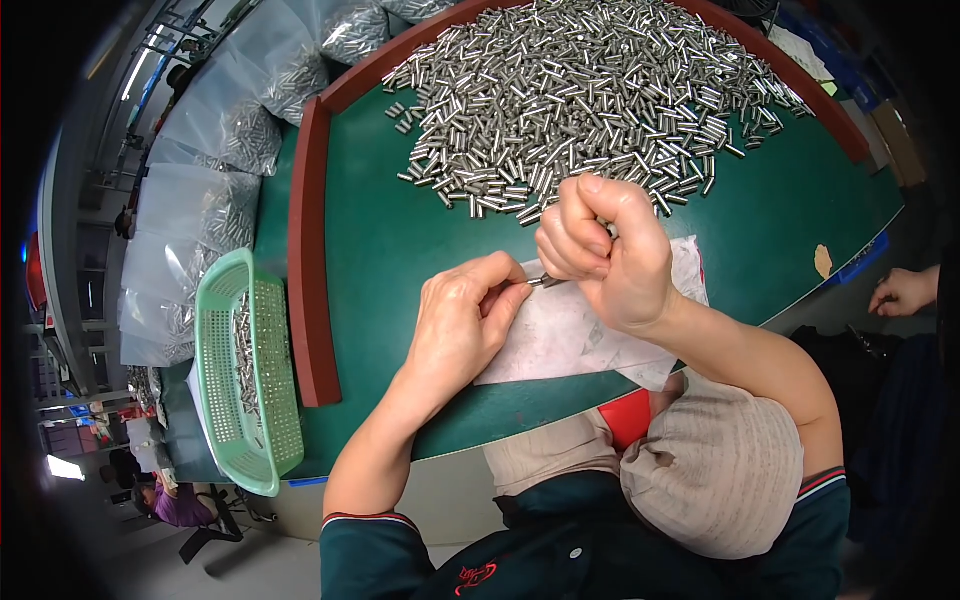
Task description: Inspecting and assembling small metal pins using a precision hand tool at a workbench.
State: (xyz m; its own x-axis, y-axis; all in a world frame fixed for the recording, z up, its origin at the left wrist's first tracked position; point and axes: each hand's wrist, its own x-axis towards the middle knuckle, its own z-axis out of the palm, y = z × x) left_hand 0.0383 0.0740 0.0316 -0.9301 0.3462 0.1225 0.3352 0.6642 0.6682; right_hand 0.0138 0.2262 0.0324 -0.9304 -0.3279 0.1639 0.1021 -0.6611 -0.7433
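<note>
Silvery pin is resting at frame centre, pinched by the left hand, beside the tightly curled right hand, its content unclear.

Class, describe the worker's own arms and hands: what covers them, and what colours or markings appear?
The left hand and right hand are bare; no gloves, rings or watch show. The forearms are uncovered too. Short, dark teal fabric sleeves end near the elbows, their edges trimmed with thin red and white stripes.
</note>
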